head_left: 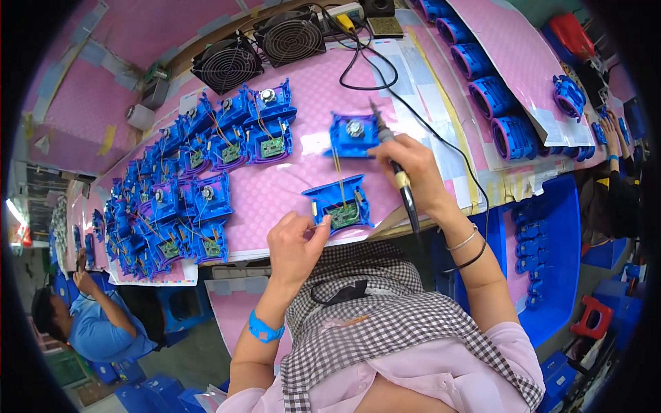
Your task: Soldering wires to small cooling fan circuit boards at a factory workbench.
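My right hand (413, 165) grips a soldering iron (407, 201), its metal tip pointing up and away beside the upper blue housing half (354, 146). That half carries a round silver part. Thin wires run from it to the lower blue housing half (337, 191), which has a green circuit board (344, 216) inside. My left hand (295, 242) is closed in a pinch at the lower half's near left corner. Something thin seems to be between its fingers, too small to name.
Several rows of similar blue housings (272, 144) cover the left of the pink table. Two black fans (227, 65) stand at the back. The iron's black cable (441, 134) curves across the right. A blue bin (561, 275) holds parts. Other people (103, 323) work on both sides.
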Motion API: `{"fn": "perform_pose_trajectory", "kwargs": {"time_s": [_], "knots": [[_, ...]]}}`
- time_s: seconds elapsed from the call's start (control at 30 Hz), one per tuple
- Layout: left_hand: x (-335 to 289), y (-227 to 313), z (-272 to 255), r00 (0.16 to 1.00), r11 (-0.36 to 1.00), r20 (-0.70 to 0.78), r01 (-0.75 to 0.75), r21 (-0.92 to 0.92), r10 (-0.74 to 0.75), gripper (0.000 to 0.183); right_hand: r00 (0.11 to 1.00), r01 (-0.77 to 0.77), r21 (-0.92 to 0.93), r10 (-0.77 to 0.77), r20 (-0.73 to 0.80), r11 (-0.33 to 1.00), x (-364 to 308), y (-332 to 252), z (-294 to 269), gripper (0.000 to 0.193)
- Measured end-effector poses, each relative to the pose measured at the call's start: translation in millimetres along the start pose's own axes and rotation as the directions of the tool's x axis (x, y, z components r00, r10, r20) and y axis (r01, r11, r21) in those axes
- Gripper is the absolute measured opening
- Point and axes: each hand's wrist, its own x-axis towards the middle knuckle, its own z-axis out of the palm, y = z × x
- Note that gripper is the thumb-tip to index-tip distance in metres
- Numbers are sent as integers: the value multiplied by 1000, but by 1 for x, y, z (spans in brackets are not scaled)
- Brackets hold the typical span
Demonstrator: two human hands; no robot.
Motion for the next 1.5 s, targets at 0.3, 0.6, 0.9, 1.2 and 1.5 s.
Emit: {"fn": "perform_pose_trajectory", "kwargs": {"time_s": [0.3,0.6,0.9,1.2,1.5], "knots": [[34,5,-50,904,682,-19,309,-664,-427,10,955,-221,345,274,-111,912,-33,-35,-28,71],[55,31,-1,997,983,20,-64,-173,68,10,847,-327,697,525,-84,639,-58,-34,-16,48],[62,14,9,991,992,-58,-118,42,121,15,896,-225,553,393,-206,802,-49,-39,-9,10],[52,22,10,994,989,-96,31,-144,-45,12,958,-99,179,142,-248,979,-34,-36,36,31],[48,11,-4,985,973,9,173,-153,-173,11,947,-34,98,63,-314,995,-40,-34,6,29]]}}
